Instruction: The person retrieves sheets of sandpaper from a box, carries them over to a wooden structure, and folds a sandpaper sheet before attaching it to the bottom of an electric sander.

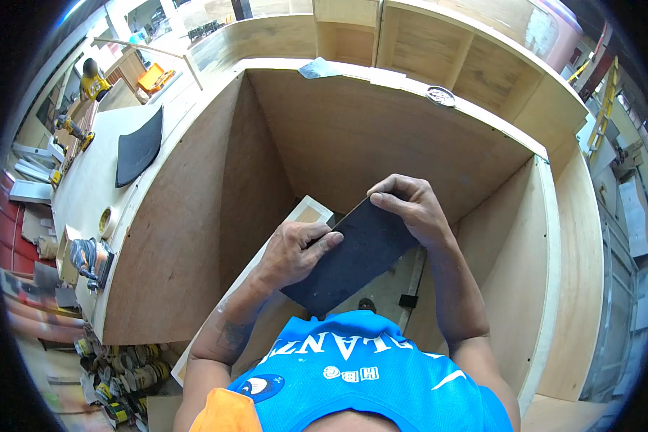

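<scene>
A dark sheet of sandpaper (363,248) is stretched between my two hands in front of my chest. My left hand (299,250) pinches its upper edge at the left, thumb pressed on the near face. At the right end of that same edge, my right hand (409,205) grips the corner between thumb and fingers. The sheet hangs down toward my blue shirt (381,353), and its back face is hidden from me.
A plywood cabinet box (396,129) surrounds me. On its top rim lies a round lid (441,96). The left worktop carries another dark sheet (138,147), a tape roll (108,222), a sander (90,261) and a drill (74,132). A person in yellow (92,83) is far left.
</scene>
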{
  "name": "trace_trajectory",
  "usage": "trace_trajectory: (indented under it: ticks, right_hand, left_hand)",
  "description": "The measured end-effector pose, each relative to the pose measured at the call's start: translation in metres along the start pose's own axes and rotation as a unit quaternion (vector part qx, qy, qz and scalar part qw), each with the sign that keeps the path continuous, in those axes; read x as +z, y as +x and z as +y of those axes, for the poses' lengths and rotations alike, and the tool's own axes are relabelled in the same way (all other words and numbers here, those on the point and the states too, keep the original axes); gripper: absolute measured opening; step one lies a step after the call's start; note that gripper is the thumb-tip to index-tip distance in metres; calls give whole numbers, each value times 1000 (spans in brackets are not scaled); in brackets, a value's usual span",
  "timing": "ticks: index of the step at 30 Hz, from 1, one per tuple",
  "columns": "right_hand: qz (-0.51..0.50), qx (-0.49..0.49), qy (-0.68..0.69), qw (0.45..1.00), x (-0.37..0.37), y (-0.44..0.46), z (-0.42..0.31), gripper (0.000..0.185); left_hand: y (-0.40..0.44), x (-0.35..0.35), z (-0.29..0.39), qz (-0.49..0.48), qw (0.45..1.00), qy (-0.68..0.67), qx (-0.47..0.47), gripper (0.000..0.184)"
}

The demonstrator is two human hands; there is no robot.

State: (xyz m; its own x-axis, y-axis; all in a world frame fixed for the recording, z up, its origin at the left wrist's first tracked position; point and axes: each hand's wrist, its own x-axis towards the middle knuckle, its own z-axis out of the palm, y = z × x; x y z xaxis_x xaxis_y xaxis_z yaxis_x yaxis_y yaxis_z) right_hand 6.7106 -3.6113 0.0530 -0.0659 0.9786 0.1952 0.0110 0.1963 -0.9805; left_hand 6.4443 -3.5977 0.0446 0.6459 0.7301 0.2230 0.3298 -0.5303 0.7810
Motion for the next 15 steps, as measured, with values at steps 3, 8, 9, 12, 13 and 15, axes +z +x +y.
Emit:
trace_trajectory:
  ticks: [3, 8, 9, 12, 13, 15]
  right_hand:
    - [-24, 42, -64, 997, -4, 6, -2, 27]
    - [-8, 75, 89, 993, -10, 11, 23, 65]
    - [-31, 87, 131, 987, 5, 4, 33, 66]
    - [-8, 93, 198, 976, 40, -6, 41, 57]
    - [-6, 93, 200, 975, 43, -5, 32, 57]
    - [21, 82, 172, 982, 47, -1, 20, 42]
  left_hand:
    - [3, -1, -7, 2, 1000, -4, 10, 36]
    - [10, -12, -16, 152, 978, -131, -49, 40]
    - [13, -12, -18, 194, 966, -163, -48, 43]
    - [18, -11, -19, 224, 957, -184, -30, 41]
    - [17, -11, -18, 238, 947, -212, -34, 41]
    - [17, -12, -21, 248, 946, -206, -37, 41]
